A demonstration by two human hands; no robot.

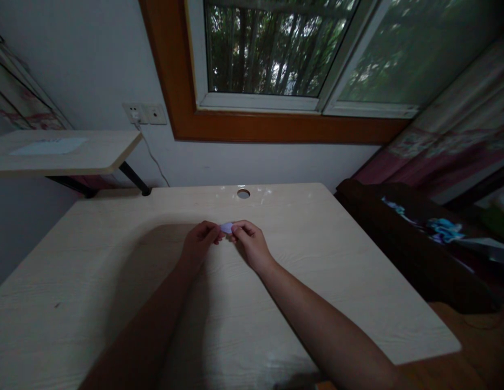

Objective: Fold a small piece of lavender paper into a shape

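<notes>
Between both hands is a small, pale lavender piece (226, 228) that looks like folded paper, held just over the light wood-grain desk (316, 260). My left hand (200, 241) pinches its left end between thumb and fingers. At the opposite end, my right hand (252, 242) grips it with thumb and forefinger. The fingertips cover both ends, so only the middle of the piece shows.
A round cable hole (243, 193) pierces the desk near its back edge. On the left a raised shelf (65, 157) bears a pale sheet (48, 146). A white cord (154, 157) hangs from the wall outlet (135, 114). Dark furniture with crumpled cloth (444, 229) stands at right.
</notes>
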